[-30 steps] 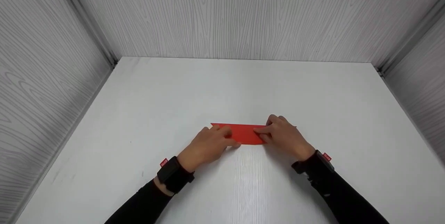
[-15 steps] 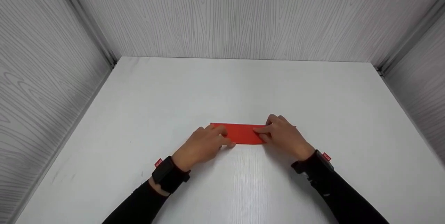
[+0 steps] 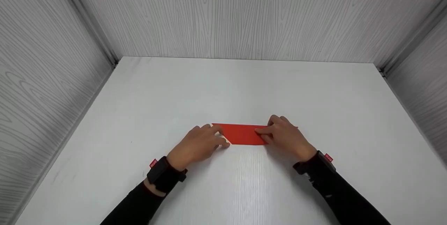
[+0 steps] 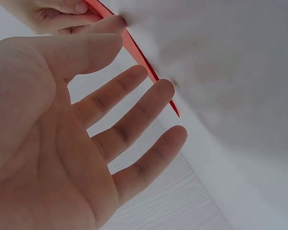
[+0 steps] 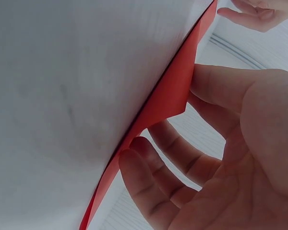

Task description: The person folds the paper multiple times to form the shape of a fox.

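Observation:
A folded red sheet of paper (image 3: 242, 134) lies on the white table in front of me, its left end slanting to a point at the far left corner. My right hand (image 3: 287, 138) covers most of the paper's right end. Thumb and fingers pinch a raised flap (image 5: 175, 91) there, as the right wrist view shows. At the slanted end is my left hand (image 3: 197, 144), its fingers loosely extended. The left wrist view has its fingertips (image 4: 165, 88) right at the edge of the paper, with the palm holding nothing.
A white tabletop (image 3: 244, 89) surrounds the paper. Grey wood-grain panels stand behind it (image 3: 223, 19) and along the left and right sides. Both wrists carry black bands (image 3: 166, 174) over black sleeves.
My left hand has slid leftward along the paper, uncovering its slanted left edge. The right hand and the paper have stayed in place.

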`<action>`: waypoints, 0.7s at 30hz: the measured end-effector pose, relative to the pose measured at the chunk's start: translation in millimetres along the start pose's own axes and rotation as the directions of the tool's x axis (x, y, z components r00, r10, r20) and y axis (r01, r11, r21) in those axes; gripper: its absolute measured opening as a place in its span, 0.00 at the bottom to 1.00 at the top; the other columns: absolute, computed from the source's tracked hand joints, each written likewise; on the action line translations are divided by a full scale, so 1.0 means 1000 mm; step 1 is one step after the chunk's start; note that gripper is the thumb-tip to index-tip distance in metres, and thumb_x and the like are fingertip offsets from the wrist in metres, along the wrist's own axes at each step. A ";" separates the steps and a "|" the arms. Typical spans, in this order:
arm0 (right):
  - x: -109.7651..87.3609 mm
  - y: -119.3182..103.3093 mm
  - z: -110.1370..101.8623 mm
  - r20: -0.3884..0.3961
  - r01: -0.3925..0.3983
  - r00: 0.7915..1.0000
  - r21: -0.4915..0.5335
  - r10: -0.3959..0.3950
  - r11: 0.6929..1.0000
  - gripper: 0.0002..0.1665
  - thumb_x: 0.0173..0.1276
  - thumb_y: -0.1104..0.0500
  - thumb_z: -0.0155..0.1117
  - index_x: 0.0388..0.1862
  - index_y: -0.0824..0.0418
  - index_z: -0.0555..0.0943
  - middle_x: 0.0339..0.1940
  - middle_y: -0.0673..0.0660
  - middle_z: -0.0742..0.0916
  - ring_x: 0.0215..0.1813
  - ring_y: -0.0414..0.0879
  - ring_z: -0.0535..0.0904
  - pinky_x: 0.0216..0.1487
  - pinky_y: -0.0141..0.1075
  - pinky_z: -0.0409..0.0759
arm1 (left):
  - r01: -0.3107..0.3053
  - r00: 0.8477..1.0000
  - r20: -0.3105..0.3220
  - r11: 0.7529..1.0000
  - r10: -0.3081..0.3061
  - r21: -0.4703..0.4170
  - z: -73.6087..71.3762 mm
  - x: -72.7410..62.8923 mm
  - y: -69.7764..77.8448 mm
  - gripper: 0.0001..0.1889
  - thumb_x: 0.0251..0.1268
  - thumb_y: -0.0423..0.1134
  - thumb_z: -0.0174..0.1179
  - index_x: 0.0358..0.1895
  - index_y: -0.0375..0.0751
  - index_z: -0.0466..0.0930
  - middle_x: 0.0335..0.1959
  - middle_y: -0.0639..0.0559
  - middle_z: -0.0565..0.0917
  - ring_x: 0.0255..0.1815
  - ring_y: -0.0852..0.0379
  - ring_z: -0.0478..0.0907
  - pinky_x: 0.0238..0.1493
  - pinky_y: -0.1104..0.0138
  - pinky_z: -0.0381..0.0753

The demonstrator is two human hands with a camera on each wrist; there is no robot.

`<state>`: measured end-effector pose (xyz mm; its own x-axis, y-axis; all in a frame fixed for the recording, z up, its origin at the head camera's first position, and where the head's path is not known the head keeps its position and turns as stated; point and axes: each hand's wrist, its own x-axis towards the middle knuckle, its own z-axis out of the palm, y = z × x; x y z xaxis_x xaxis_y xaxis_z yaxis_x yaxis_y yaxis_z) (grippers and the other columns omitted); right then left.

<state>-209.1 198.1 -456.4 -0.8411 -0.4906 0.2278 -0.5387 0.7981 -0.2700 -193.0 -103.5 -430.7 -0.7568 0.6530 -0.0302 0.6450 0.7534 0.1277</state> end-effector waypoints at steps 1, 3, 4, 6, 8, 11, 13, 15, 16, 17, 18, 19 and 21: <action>0.000 0.000 0.000 0.002 -0.004 1.000 0.002 0.004 1.000 0.19 0.72 0.66 0.66 0.57 0.52 0.92 0.41 0.60 0.82 0.44 0.55 0.77 0.27 0.43 0.79 | -0.008 1.000 -0.005 1.000 0.008 -0.010 -0.001 0.002 -0.002 0.16 0.74 0.32 0.65 0.58 0.55 0.91 0.58 0.47 0.83 0.54 0.46 0.81 0.49 0.55 0.82; -0.001 0.001 0.001 0.009 -0.014 1.000 0.006 0.014 1.000 0.19 0.72 0.66 0.66 0.57 0.52 0.92 0.41 0.60 0.82 0.44 0.55 0.77 0.27 0.42 0.78 | -0.019 1.000 -0.024 0.999 0.018 -0.048 -0.003 0.007 -0.006 0.14 0.74 0.32 0.66 0.55 0.54 0.91 0.57 0.47 0.83 0.53 0.47 0.82 0.50 0.55 0.82; -0.001 0.002 0.001 0.013 -0.018 1.000 0.008 0.018 1.000 0.20 0.71 0.67 0.66 0.57 0.52 0.92 0.40 0.60 0.82 0.44 0.55 0.77 0.26 0.42 0.77 | -0.026 0.999 -0.035 0.998 0.024 -0.065 -0.003 0.010 -0.007 0.13 0.74 0.32 0.66 0.54 0.53 0.90 0.56 0.47 0.83 0.52 0.47 0.83 0.50 0.56 0.82; -0.001 0.002 0.002 0.017 -0.019 1.000 0.013 0.018 1.000 0.20 0.71 0.67 0.66 0.57 0.52 0.92 0.39 0.60 0.82 0.43 0.55 0.77 0.26 0.40 0.76 | -0.048 0.997 -0.057 0.995 0.043 -0.084 -0.001 0.017 -0.007 0.13 0.73 0.32 0.67 0.54 0.52 0.89 0.54 0.47 0.84 0.49 0.47 0.83 0.48 0.57 0.83; 0.000 0.003 0.002 0.017 -0.016 1.000 0.012 0.016 1.000 0.20 0.71 0.67 0.66 0.56 0.52 0.92 0.38 0.60 0.82 0.42 0.55 0.77 0.25 0.39 0.75 | -0.073 0.996 -0.066 0.993 0.067 -0.093 0.001 0.025 -0.005 0.14 0.73 0.32 0.66 0.55 0.52 0.88 0.52 0.47 0.84 0.47 0.48 0.83 0.46 0.58 0.84; 0.001 0.002 0.002 0.015 -0.002 1.000 -0.003 0.002 1.000 0.19 0.71 0.66 0.66 0.56 0.52 0.92 0.38 0.60 0.82 0.41 0.55 0.77 0.24 0.39 0.74 | -0.102 0.994 -0.051 0.993 0.098 -0.066 0.004 0.036 0.000 0.16 0.75 0.33 0.64 0.60 0.54 0.86 0.52 0.46 0.84 0.46 0.47 0.82 0.45 0.59 0.82; 0.001 0.002 0.001 0.012 0.006 1.000 -0.017 -0.005 1.000 0.19 0.71 0.66 0.66 0.56 0.52 0.92 0.38 0.60 0.82 0.41 0.55 0.76 0.24 0.39 0.74 | -0.108 0.994 -0.039 0.993 0.106 -0.048 0.007 0.043 0.005 0.17 0.76 0.34 0.63 0.62 0.57 0.86 0.52 0.47 0.84 0.47 0.47 0.80 0.45 0.59 0.81; 0.001 0.002 0.001 0.018 0.010 1.000 -0.030 -0.009 1.000 0.19 0.72 0.66 0.66 0.57 0.52 0.91 0.38 0.60 0.81 0.41 0.54 0.76 0.24 0.39 0.74 | -0.100 0.995 -0.024 0.994 0.099 -0.041 0.008 0.048 0.009 0.18 0.77 0.36 0.63 0.64 0.59 0.85 0.52 0.47 0.83 0.47 0.48 0.79 0.46 0.59 0.80; 0.001 0.002 0.001 0.025 0.010 1.000 -0.034 -0.009 0.999 0.19 0.72 0.66 0.66 0.57 0.52 0.91 0.38 0.60 0.81 0.41 0.54 0.76 0.25 0.39 0.75 | -0.091 0.996 -0.018 0.995 0.090 -0.042 0.009 0.050 0.011 0.19 0.78 0.37 0.63 0.65 0.60 0.85 0.52 0.48 0.83 0.47 0.48 0.78 0.46 0.60 0.79; 0.001 0.001 0.000 0.030 0.010 0.999 -0.039 -0.009 0.999 0.19 0.72 0.66 0.66 0.58 0.52 0.91 0.39 0.60 0.81 0.41 0.54 0.76 0.26 0.39 0.75 | -0.083 0.996 -0.014 0.996 0.083 -0.044 0.009 0.052 0.012 0.19 0.78 0.38 0.63 0.66 0.61 0.84 0.52 0.48 0.82 0.47 0.49 0.78 0.46 0.61 0.79; 0.002 0.001 0.000 0.035 0.010 0.999 -0.040 -0.009 0.999 0.19 0.73 0.65 0.67 0.58 0.52 0.91 0.39 0.59 0.81 0.41 0.54 0.75 0.27 0.39 0.76 | -0.075 0.997 -0.010 0.996 0.075 -0.043 0.010 0.053 0.014 0.19 0.78 0.38 0.64 0.67 0.62 0.84 0.52 0.49 0.82 0.47 0.49 0.77 0.46 0.61 0.79; 0.002 0.000 0.000 0.038 0.008 0.999 -0.041 -0.006 0.999 0.19 0.73 0.65 0.67 0.58 0.52 0.91 0.39 0.59 0.81 0.41 0.54 0.75 0.27 0.39 0.76 | -0.067 0.998 -0.006 0.997 0.067 -0.041 0.010 0.055 0.015 0.20 0.78 0.39 0.64 0.68 0.62 0.83 0.52 0.49 0.82 0.47 0.50 0.77 0.46 0.62 0.78; 0.002 0.000 -0.001 0.042 0.007 0.999 -0.042 -0.005 0.999 0.18 0.73 0.64 0.67 0.58 0.52 0.91 0.39 0.59 0.81 0.42 0.54 0.75 0.28 0.39 0.77 | -0.063 0.998 -0.008 0.998 0.063 -0.022 0.011 0.057 0.017 0.21 0.78 0.40 0.64 0.69 0.63 0.82 0.52 0.49 0.81 0.47 0.50 0.76 0.44 0.63 0.77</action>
<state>-211.0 197.2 -455.0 -0.8396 -0.5090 0.1899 -0.5420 0.8087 -0.2285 -224.1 -53.0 -441.0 -0.7155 0.6985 -0.0138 0.6890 0.7088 0.1514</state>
